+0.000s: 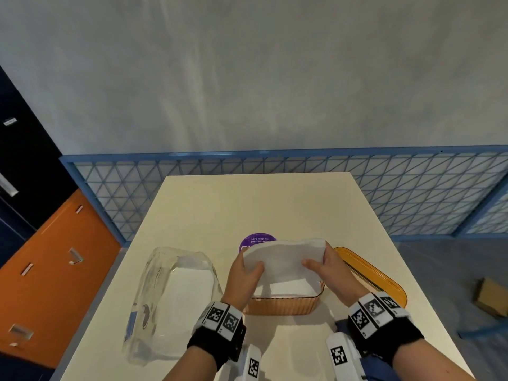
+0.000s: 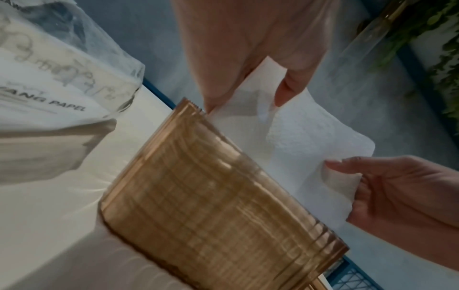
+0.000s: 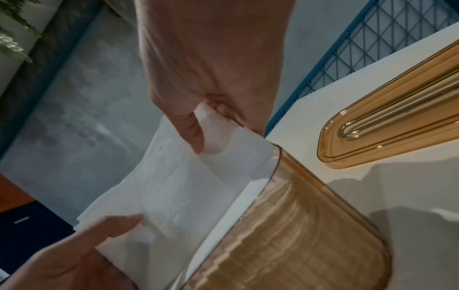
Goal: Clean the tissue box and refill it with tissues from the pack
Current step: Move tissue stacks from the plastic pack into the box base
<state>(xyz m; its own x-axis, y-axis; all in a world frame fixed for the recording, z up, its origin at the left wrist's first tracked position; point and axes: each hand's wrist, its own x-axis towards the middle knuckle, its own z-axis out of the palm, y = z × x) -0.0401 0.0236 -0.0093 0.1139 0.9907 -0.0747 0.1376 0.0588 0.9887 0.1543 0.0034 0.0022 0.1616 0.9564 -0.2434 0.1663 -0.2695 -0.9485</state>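
On the left of the table (image 1: pixel 192 204), the clear plastic pack (image 1: pixel 170 298) is lying open on its side, with white tissues still showing inside it. Just to its right, the left hand (image 1: pixel 243 279) is pinching the left end of a stack of tissues (image 1: pixel 283 259), thumb on the near face and fingers behind. The stack is hanging over the open amber tissue box (image 1: pixel 283 306), its lower edge seeming already inside the rim while most of it is standing above; in the left wrist view the sheets are rising just behind the ribbed wall. White is also showing at the bottom of the box, though whether that is tissue or the table through the plastic is hard to tell. The right hand (image 1: pixel 330 273) is pinching the opposite end in the same way, so the stack is being held taut between the two hands. Farther right, the amber lid (image 1: pixel 384 281) is lying flat on the table, apart from the box. A purple round sticker (image 1: pixel 257 240) is peeking out behind the stack.

The refilling step appears to be in hand, with the cleaning probably done. The next move is calling for an even lowering of both ends so the stack is settling flat within the walls without buckling or catching on the rim, then a release, and after that the lid.
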